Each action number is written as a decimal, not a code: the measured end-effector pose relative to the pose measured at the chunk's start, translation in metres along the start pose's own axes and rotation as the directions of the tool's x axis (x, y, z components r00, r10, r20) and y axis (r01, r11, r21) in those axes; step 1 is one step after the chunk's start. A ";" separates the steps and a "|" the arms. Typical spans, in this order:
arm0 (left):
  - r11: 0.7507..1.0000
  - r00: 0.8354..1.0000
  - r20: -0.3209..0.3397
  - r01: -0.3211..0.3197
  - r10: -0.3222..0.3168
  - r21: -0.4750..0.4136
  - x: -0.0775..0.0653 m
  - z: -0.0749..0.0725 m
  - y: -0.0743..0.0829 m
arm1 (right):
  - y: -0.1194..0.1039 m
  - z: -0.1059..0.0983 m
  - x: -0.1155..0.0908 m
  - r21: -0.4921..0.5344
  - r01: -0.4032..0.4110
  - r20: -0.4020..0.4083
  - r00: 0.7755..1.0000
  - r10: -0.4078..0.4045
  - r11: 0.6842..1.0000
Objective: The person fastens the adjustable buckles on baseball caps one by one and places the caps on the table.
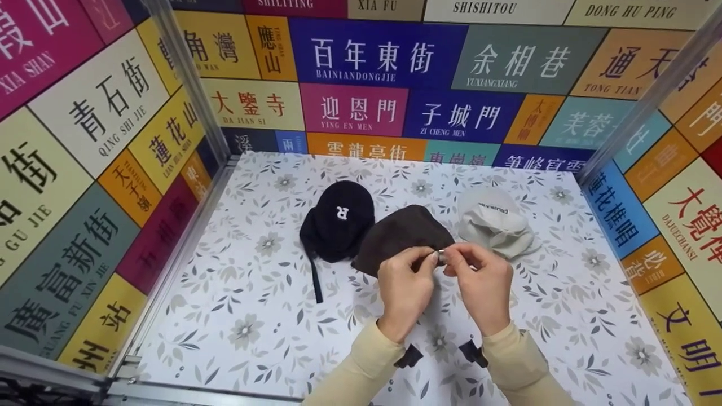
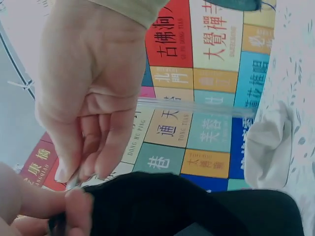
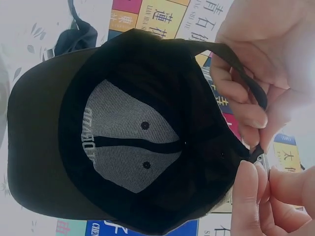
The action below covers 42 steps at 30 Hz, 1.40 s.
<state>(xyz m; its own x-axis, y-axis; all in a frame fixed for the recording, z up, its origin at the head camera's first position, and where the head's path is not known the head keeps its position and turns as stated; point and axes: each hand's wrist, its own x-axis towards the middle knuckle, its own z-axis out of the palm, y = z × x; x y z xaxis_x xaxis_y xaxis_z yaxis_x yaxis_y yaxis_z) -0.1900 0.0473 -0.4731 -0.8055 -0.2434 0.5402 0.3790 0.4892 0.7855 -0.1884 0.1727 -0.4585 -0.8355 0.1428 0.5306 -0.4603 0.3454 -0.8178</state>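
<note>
A dark brown cap [image 1: 403,234] is held up by its back strap, and the right wrist view looks into its lined inside [image 3: 133,137]. My left hand [image 1: 407,290] pinches the dark strap [image 3: 241,73] near its end. Opposite it, my right hand [image 1: 484,287] pinches the small metal buckle [image 1: 441,255] between thumb and fingers. Both sets of fingertips come together at this buckle, which they partly cover. In the left wrist view the right hand [image 2: 93,88] hangs from above over the cap's dark edge [image 2: 142,196].
Left of the brown cap lies a black cap [image 1: 341,220] with a white letter R, its strap trailing forward. A cream cap [image 1: 496,220] sits on the right. The floral tabletop [image 1: 242,332] is enclosed by sign-covered walls [image 1: 361,110] and metal posts.
</note>
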 end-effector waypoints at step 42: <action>0.879 0.847 0.300 -0.474 0.438 0.055 0.019 -0.013 -0.005 | 0.024 -0.016 0.006 0.437 -0.460 0.365 0.876 0.315 0.773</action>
<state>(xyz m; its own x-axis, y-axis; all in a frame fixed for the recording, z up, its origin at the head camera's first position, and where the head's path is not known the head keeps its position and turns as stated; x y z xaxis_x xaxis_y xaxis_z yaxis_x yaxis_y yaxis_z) -0.2013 0.0292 -0.4621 -0.6531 0.2594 0.7115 0.6898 0.5916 0.4175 -0.1994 0.1961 -0.4714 -0.9866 -0.1045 0.1254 -0.1022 -0.2037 -0.9737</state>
